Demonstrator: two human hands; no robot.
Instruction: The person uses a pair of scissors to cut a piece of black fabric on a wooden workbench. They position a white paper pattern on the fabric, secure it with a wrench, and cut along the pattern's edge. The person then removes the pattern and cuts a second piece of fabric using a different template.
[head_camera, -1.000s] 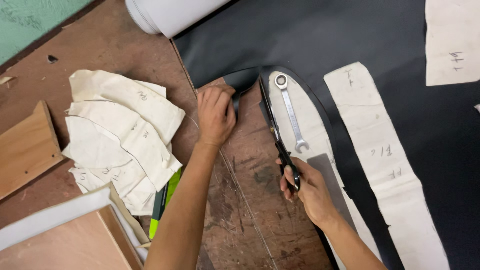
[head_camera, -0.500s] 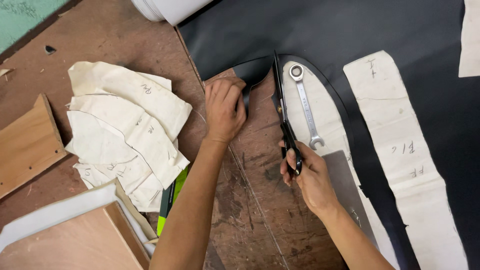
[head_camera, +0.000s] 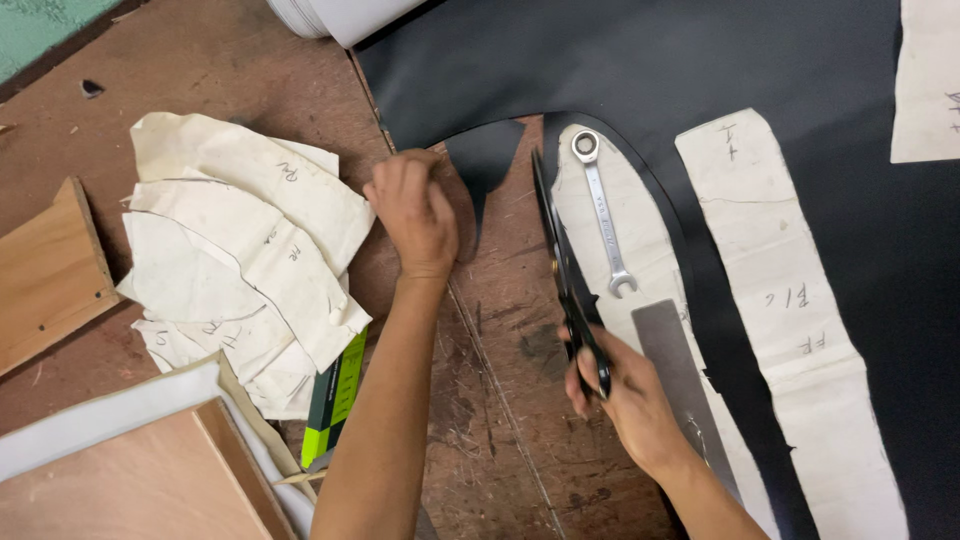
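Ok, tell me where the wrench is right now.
In the head view the wrench lies on a paper pattern piece, right of the scissors held by the right hand.

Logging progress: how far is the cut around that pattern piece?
Done: the black sheet is cut up the left side of the paper pattern under the wrench. In hand: right hand works the scissors near its top; left hand holds the offcut flap. Left: the pattern's right side.

My right hand (head_camera: 625, 395) grips matt black metal scissors (head_camera: 562, 270) against smooth, matt black leather-like sheet (head_camera: 700, 60), beside creased cream paper patterns (head_camera: 250, 260), a shiny steel wrench (head_camera: 602, 212) and the scuffed, rough brown wooden table (head_camera: 200, 80).
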